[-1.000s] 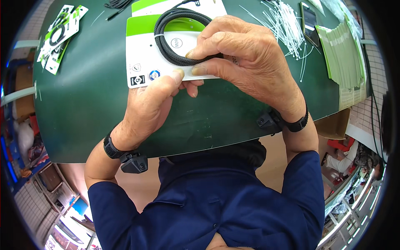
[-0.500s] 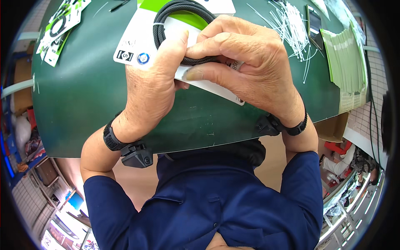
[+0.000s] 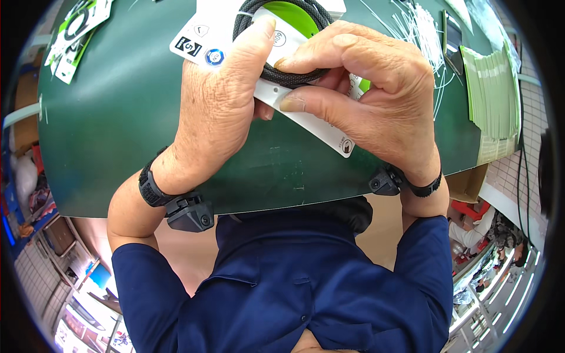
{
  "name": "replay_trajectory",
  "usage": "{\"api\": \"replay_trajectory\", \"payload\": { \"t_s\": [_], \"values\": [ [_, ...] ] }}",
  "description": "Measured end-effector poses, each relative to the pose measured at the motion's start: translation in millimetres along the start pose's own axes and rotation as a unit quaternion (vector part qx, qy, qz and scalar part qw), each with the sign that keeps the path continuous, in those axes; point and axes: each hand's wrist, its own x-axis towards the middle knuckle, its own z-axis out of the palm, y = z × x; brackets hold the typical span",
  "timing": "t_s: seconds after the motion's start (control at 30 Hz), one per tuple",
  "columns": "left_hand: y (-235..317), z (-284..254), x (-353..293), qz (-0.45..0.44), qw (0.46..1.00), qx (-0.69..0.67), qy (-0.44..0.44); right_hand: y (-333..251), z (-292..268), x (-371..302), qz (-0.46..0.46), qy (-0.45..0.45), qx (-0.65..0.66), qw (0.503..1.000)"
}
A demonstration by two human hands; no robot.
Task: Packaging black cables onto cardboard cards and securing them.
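Over the green table (image 3: 118,129), the cable (image 3: 289,79) lies coiled on a card (image 3: 315,122) between the left hand (image 3: 218,103), gripping the card, and the right hand (image 3: 388,88), pinching the cable.

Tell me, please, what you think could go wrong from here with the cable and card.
The coiled cable might shift if the right hand eases off its lower part; I see just one pale tie on it. The card, tilted in the left hand, could crease under the thumb. The loose white zip ties beyond the right hand could scatter if knocked.
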Motion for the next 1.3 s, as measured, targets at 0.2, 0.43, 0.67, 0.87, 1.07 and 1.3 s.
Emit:
{"api": "replay_trajectory", "payload": {
  "t_s": [0.2,0.43,0.67,0.87,1.07,1.3],
  "values": [
    [1,-4,-1,0.007,0.999,0.036,-0.022,2,3,-1,0.016,-0.005,0.029,0.999],
    [-6,-5,-7,0.007,1.000,0.025,-0.009,0,6,-6,0.026,-0.012,0.052,0.998],
    [0,-8,4,0.030,0.997,0.044,-0.054,1,2,0,0.023,-0.017,0.043,0.999],
    [5,-7,5,0.145,0.984,0.073,-0.073,-1,1,9,-0.004,-0.040,-0.052,0.998],
    [-44,1,21,0.238,0.968,0.081,0.009,-4,4,-7,0.023,-0.044,-0.063,0.997],
    [-53,8,38,0.159,0.982,0.104,-0.004,32,-10,-14,-0.046,-0.066,-0.052,0.995]
  ]
}}
